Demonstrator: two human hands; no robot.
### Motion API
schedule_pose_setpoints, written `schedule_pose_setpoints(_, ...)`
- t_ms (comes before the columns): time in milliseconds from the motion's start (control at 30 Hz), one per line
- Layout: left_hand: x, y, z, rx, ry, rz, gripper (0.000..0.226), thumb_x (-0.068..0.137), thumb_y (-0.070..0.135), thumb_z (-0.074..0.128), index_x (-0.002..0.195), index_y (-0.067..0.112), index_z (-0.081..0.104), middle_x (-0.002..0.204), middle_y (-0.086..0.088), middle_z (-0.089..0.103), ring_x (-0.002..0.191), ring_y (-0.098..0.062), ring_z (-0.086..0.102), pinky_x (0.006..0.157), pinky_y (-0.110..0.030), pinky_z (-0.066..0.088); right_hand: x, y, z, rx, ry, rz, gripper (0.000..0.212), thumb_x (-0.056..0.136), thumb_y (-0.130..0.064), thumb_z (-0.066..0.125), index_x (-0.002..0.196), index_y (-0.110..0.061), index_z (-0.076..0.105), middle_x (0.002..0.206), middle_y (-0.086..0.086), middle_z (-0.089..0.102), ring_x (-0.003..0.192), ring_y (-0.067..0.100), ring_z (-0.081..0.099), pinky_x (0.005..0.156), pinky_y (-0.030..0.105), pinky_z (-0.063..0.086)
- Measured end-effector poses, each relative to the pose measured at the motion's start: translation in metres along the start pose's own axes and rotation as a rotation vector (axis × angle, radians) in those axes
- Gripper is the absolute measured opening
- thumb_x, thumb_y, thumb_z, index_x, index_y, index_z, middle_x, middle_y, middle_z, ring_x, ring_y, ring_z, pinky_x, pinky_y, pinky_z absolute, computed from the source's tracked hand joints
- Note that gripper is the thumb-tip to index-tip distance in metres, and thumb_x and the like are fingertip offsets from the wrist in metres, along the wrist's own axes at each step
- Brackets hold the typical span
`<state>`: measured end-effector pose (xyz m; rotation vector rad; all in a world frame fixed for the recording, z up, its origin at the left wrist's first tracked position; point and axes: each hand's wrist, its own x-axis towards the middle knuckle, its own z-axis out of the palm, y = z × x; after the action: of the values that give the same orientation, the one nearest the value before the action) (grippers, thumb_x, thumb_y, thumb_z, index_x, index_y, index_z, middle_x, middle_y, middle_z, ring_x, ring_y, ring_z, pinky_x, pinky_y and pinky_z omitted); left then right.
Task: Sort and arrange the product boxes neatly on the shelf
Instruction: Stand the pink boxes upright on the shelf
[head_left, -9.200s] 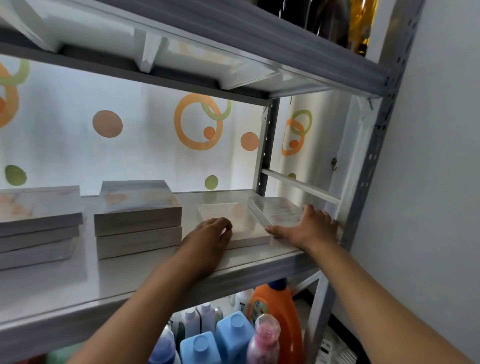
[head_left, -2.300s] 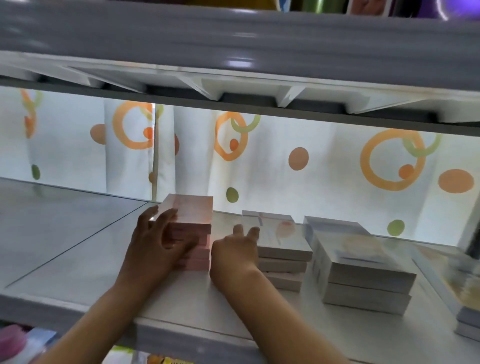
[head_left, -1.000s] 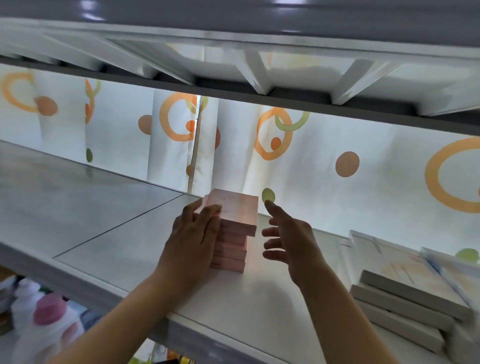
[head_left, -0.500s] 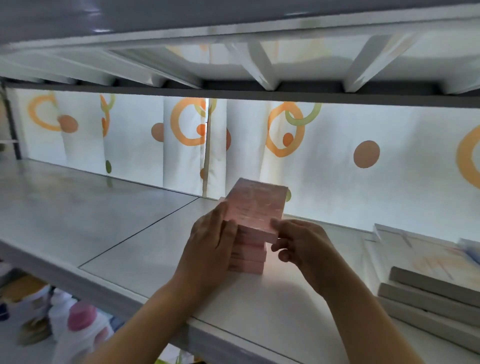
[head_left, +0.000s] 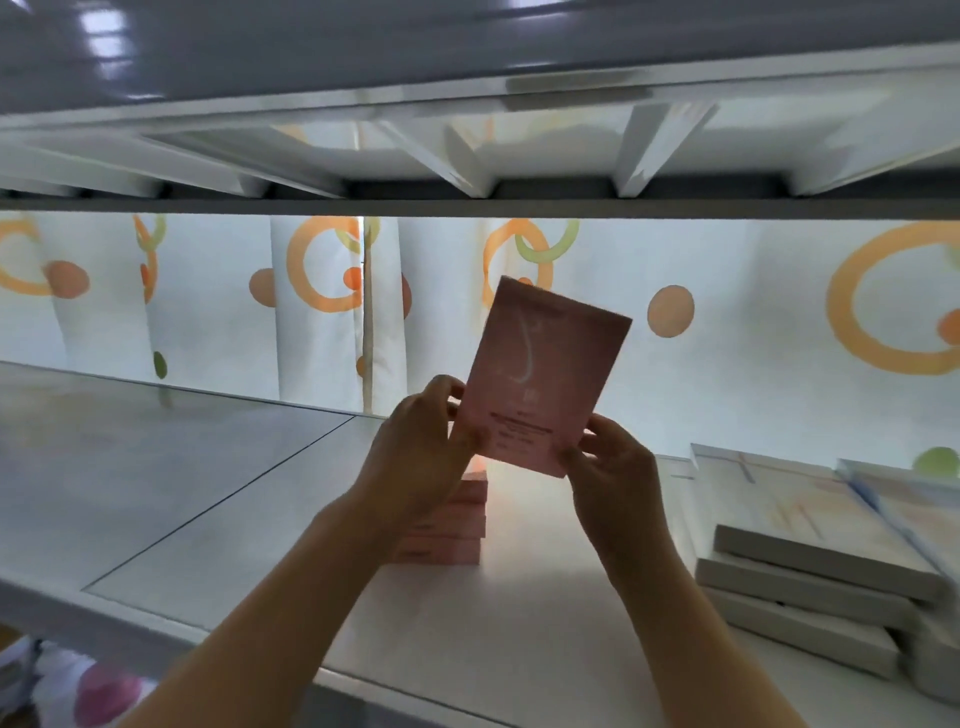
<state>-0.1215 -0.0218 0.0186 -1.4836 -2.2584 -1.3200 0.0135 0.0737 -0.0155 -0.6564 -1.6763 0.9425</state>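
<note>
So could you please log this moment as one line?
hands: left, right hold pink box upright | above pink stack | grey stack right

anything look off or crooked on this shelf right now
One pink box is off its pink stack, held up tilted by the left hand and right hand. The grey boxes at right sit stepped, edges unaligned.

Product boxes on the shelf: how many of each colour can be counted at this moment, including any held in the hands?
Pink boxes: 4. One is held up by the left hand and right hand, the pink box; 3 are visible in the pink stack, partly hidden by the left hand.
Grey-white boxes: at least 3 in the grey stack; more run off the right edge.
Total: at least 7.
</note>
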Motion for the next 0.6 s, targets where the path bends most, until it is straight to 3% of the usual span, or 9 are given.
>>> schedule_pose_setpoints(67, 0.007, -0.002, 0.013, 0.074, -0.021, 0.037, 0.024, 0.093, 0.030, 0.056, 0.114, 0.020, 0.053, 0.106, 0.004, 0.068, 0.092, -0.019, 0.065, 0.076, -0.033, 0.051, 0.003, 0.009, 0.001, -0.088, 0.086, -0.011, 0.028, 0.093, -0.017, 0.064, 0.121, -0.022, 0.062, 0.107, -0.008, 0.070, 0.089, 0.010, 0.069, 0.078, 0.025, 0.058)
schedule_pose_setpoints(133, 0.013, -0.007, 0.028, 0.213, -0.031, 0.085, 0.019, 0.094, 0.019, 0.056, 0.112, 0.017, 0.050, 0.100, -0.002, 0.069, 0.088, -0.025, 0.068, 0.078, -0.038, 0.055, 0.005, 0.018, 0.004, -0.177, 0.133, -0.004, 0.032, 0.095, -0.017, 0.061, 0.126, -0.022, 0.057, 0.111, -0.006, 0.069, 0.093, 0.014, 0.069, 0.083, 0.032, 0.058)
schedule_pose_setpoints(200, 0.017, -0.012, 0.040, 0.302, -0.014, 0.123, 0.018, 0.095, 0.014, 0.054, 0.112, 0.016, 0.049, 0.093, -0.002, 0.067, 0.083, -0.025, 0.068, 0.073, -0.033, 0.053, 0.005, 0.023, 0.007, -0.247, 0.148, 0.025, 0.031, 0.096, -0.016, 0.056, 0.127, -0.022, 0.056, 0.110, -0.006, 0.070, 0.095, 0.016, 0.068, 0.084, 0.034, 0.056)
schedule_pose_setpoints(367, 0.020, -0.017, 0.048, 0.383, 0.120, 0.049, 0.026, 0.101, 0.034, 0.037, 0.110, 0.026, 0.060, 0.099, 0.003, 0.069, 0.088, -0.020, 0.064, 0.071, -0.027, 0.042, 0.014, 0.032, 0.007, -0.299, 0.237, 0.138, 0.028, 0.100, -0.014, 0.046, 0.126, -0.017, 0.055, 0.111, 0.002, 0.069, 0.096, 0.025, 0.066, 0.076, 0.029, 0.049)
schedule_pose_setpoints(467, 0.018, -0.018, 0.049, 0.381, 0.177, 0.045, 0.026, 0.098, 0.029, 0.040, 0.113, 0.026, 0.061, 0.098, 0.003, 0.069, 0.087, -0.019, 0.063, 0.074, -0.027, 0.044, 0.026, 0.038, 0.001, -0.482, 0.146, 0.162, 0.028, 0.101, -0.014, 0.042, 0.128, -0.014, 0.051, 0.113, 0.007, 0.067, 0.083, 0.024, 0.055, 0.071, 0.024, 0.035)
schedule_pose_setpoints(533, 0.017, -0.019, 0.051, 0.387, 0.213, 0.077, 0.027, 0.097, 0.027, 0.041, 0.113, 0.025, 0.062, 0.095, 0.003, 0.070, 0.083, -0.017, 0.064, 0.074, -0.026, 0.047, 0.035, 0.045, 0.002, -0.530, 0.088, 0.180, 0.027, 0.100, -0.013, 0.040, 0.126, -0.014, 0.050, 0.112, 0.009, 0.067, 0.080, 0.022, 0.051, 0.072, 0.027, 0.038)
schedule_pose_setpoints(600, 0.020, -0.020, 0.053, 0.410, 0.232, 0.106, 0.028, 0.097, 0.026, 0.040, 0.111, 0.023, 0.064, 0.093, 0.003, 0.070, 0.079, -0.015, 0.063, 0.071, -0.024, 0.045, 0.042, 0.052, 0.004, -0.517, 0.064, 0.234, 0.028, 0.098, -0.011, 0.039, 0.123, -0.015, 0.050, 0.112, 0.011, 0.067, 0.089, 0.029, 0.058, 0.076, 0.032, 0.044)
